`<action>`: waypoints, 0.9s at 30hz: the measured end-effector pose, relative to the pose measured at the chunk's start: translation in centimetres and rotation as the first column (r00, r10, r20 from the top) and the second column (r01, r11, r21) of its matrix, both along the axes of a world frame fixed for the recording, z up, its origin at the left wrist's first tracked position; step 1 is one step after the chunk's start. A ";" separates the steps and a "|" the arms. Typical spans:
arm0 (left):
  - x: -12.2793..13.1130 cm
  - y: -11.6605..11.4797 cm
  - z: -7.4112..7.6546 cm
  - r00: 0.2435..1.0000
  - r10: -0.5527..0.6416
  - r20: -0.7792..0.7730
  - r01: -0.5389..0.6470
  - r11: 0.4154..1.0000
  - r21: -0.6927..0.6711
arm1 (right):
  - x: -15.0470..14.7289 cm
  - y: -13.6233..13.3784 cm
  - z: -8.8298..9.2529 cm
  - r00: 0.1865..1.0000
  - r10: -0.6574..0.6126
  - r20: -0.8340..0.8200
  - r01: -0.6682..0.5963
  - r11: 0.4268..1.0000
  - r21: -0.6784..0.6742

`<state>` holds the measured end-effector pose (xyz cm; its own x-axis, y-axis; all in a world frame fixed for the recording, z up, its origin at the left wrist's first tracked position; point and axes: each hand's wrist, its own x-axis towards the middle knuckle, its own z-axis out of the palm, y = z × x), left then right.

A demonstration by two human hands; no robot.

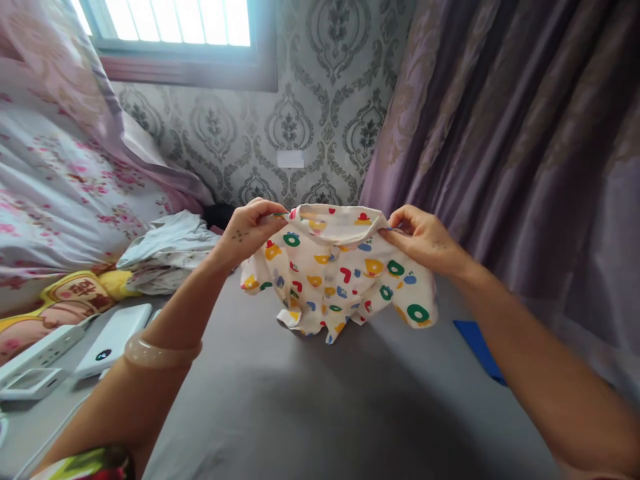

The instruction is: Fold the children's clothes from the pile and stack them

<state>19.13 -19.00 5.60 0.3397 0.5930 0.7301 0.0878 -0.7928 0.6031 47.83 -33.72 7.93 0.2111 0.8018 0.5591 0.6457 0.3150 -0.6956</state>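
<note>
A small white shirt [325, 280] with a colourful print hangs between my hands above the grey sheet [320, 407]. My left hand [253, 230] pinches it at the shoulder beside the left end of the collar. At the other shoulder, my right hand [423, 237] grips the cloth between thumb and fingers. The neckline is stretched wide and faces up, and both short sleeves droop outward. Its lower edge looks uneven, with a few corners sticking out; whether it touches the sheet I cannot tell.
Left of me lie a white power bank [115, 340], a power strip [43, 350], a yellow printed cushion [75, 300] and a pile of pale clothes [173, 250]. A blue flat item [480, 350] rests near my right forearm. Purple curtains [500, 133] hang at the right; a patterned wall [335, 120] stands behind.
</note>
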 end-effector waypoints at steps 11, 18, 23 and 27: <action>-0.2 -0.2 -0.4 0.993 -0.120 0.010 0.120 0.969 -0.215 | -0.2 -1.9 0.0 0.871 0.164 -0.462 -0.338 0.885 -0.321; -0.4 -0.2 -0.8 0.990 -0.142 0.009 0.138 0.941 -0.310 | -0.6 -1.5 -0.6 0.872 0.199 -0.446 -0.345 0.898 -0.274; 0.2 0.4 -1.5 0.991 -0.100 -0.085 0.081 0.976 -0.201 | -0.9 -0.2 -1.6 0.969 0.143 -0.202 -0.152 0.988 -0.029; 0.5 -0.8 -1.0 0.982 0.180 -0.053 -0.173 0.979 0.110 | -1.6 -0.6 -0.9 0.977 -0.099 0.191 0.054 0.973 0.224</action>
<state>19.65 -19.83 4.60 0.2835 0.5694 0.7716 0.2666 -0.8197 0.5070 46.27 -34.31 7.07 0.1337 0.6431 0.7541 0.7923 0.3877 -0.4711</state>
